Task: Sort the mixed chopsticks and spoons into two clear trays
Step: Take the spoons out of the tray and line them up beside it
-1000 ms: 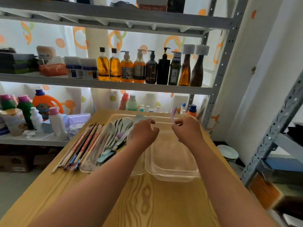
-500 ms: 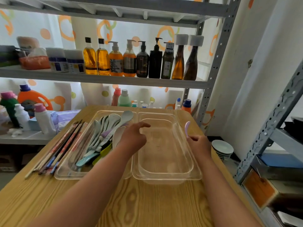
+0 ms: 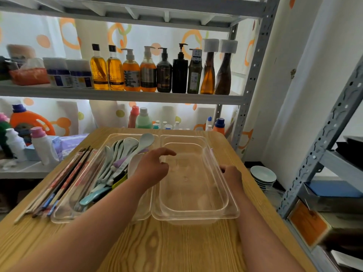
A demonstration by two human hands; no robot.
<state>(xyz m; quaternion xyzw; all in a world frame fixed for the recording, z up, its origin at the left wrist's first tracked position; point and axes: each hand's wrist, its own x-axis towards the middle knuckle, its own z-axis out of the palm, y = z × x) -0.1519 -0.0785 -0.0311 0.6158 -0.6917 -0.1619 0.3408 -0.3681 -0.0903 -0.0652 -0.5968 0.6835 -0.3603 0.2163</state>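
Trays: 2, clear, side by side and touching, on wooden table (image 3: pixel 167 248). L tray (image 3: pixel 64 219) holds the spoons (image 3: pixel 125 154), piled and overlapping, approx. 10; exact qty not countable. Chopsticks (image 3: pixel 64 179): 1 bundle on table along L tray's left rim; qty not countable. L hand (image 3: pixel 151 167) over the seam between trays, fingers loosely spread, index out over R tray (image 3: pixel 196 216), holding nothing. R hand (image 3: pixel 232 173) at R tray's right rim, fingers curled; whether it grips anything: cannot tell. Shelf behind: 9 bottles (image 3: pixel 149 71) in a row. Floor, right: 1 stack of bowls (image 3: pixel 263 175).
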